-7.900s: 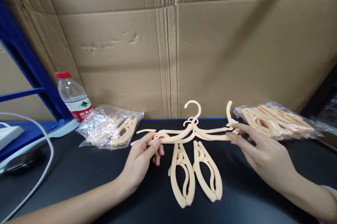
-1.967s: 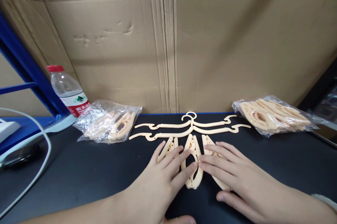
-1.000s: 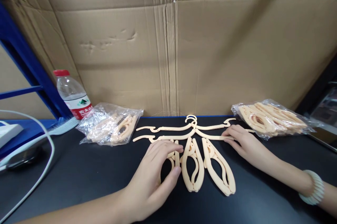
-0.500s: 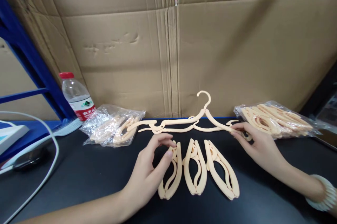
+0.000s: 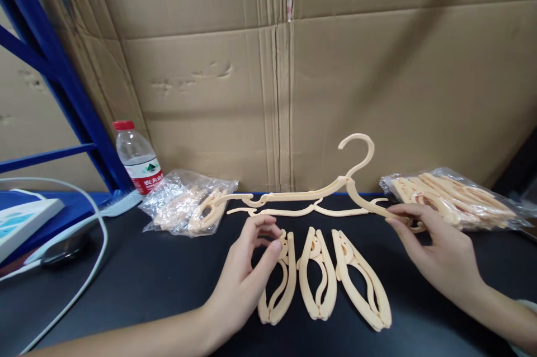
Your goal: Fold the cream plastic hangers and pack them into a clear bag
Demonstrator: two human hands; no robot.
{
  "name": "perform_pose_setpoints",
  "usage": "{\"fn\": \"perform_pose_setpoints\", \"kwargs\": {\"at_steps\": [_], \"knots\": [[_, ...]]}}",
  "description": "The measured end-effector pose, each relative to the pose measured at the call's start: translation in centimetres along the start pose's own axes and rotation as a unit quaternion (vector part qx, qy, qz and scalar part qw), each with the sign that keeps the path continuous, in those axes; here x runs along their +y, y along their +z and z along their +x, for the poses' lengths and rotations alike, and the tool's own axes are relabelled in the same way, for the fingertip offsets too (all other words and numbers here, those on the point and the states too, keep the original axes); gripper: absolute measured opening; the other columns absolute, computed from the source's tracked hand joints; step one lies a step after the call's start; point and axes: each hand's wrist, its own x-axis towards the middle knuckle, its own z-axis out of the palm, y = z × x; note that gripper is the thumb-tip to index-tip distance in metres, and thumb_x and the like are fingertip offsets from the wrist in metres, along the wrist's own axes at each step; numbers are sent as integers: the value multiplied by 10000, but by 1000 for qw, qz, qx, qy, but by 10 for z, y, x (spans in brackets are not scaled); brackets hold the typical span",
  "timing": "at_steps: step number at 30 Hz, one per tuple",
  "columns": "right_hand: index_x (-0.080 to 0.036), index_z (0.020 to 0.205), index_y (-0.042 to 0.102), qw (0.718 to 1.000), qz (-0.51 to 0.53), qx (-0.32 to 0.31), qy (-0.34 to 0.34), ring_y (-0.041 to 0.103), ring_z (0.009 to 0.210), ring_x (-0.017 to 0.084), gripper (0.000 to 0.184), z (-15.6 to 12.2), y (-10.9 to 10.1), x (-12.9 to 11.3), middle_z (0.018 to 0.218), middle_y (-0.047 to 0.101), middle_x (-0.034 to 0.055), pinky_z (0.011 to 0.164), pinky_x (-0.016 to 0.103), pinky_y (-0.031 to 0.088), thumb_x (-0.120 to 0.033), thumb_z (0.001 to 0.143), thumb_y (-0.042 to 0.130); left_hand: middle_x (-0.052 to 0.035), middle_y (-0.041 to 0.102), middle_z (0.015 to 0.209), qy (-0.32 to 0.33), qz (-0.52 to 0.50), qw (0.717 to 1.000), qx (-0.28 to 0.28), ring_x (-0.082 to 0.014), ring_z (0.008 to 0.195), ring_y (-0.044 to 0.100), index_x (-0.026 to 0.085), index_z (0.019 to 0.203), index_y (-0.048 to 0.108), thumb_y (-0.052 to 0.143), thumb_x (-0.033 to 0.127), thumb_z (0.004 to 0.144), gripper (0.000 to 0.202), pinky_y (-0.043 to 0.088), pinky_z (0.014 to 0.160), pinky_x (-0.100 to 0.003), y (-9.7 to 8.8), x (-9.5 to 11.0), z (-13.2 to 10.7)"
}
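Note:
In my right hand (image 5: pixel 436 245), the thumb and fingers pinch the right arm of an unfolded beige clothes hanger (image 5: pixel 302 196). This hanger is raised, its hook up and its left arm reaching toward the left bag. Behind and below it runs another beige hanger-like piece (image 5: pixel 339 212), partly overlapped. My left hand (image 5: pixel 247 267) is held over the left folded hanger (image 5: pixel 290 284), fingers bent, thumb apart from them, nothing between; whether it touches that hanger I cannot tell. Beside it lie a middle folded hanger (image 5: pixel 302 278) and a right folded hanger (image 5: pixel 349 291).
A clear bag of folded hangers (image 5: pixel 180 206) lies at the left, another bag of hangers (image 5: pixel 457 195) at the right. A red-capped water bottle (image 5: pixel 140 161) stands behind the left bag. White cable (image 5: pixel 98 234) loops at far left. Cardboard (image 5: pixel 210 94) walls the back.
My right hand has lifted the unfolded hanger and brought it nearer; its hook looks larger and it has come apart from the piece behind. My left hand has hardly moved. The view has shifted slightly.

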Motion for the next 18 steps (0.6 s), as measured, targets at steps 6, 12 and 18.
{"fn": "perform_pose_setpoints", "kwargs": {"at_steps": [6, 12, 18], "knots": [[-215, 1066, 602, 999, 19, -23, -35, 664, 774, 167, 172, -1, -2, -1, 934, 690, 29, 760, 278, 517, -245, 915, 526, -71, 433, 1363, -37, -43, 998, 37, -194, 1069, 557, 314, 1371, 309, 509, 361, 915, 501, 462, 943, -356, 2, -3, 1], [-215, 1081, 599, 996, 32, -39, -71, 657, 833, 173, 198, -1, -2, 1, 952, 681, 27, 793, 288, 495, -160, 902, 534, -60, 400, 1427, -70, -116, 988, 79, -181, 968, 650, 370, 1420, 242, 561, 369, 885, 623, 534, 873, -333, 2, 1, 5], [-208, 1068, 611, 993, 23, -50, -100, 660, 850, 183, 200, -2, -1, -2, 950, 685, 30, 817, 308, 489, -138, 894, 541, -67, 585, 1245, -86, -127, 987, 41, -178, 918, 673, 296, 1444, 280, 603, 347, 858, 672, 533, 871, -315, 3, 1, 6]]}}
